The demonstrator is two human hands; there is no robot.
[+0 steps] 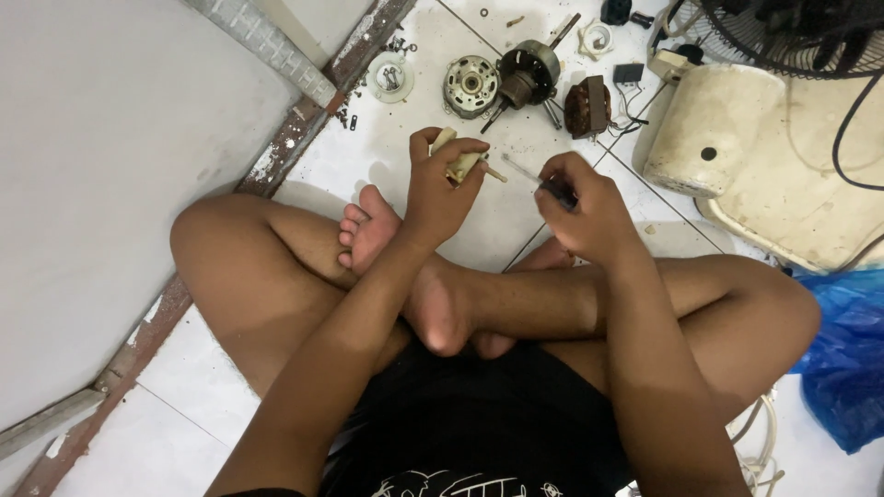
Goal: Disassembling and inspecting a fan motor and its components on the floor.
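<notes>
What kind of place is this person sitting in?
Probably a home floor used as a fix-it spot, not a proper workshop. The person sits cross-legged on white floor tiles, with taken-apart motor parts, a cream fan housing and a blue plastic bag around.

I sit on a white tiled floor [516,216]. Ahead of me lie a round cap [389,76], a motor housing [471,86], a rotor [528,74], a copper coil [587,107], a cream fan base [714,129] and, right, a blue bag [847,359].
</notes>
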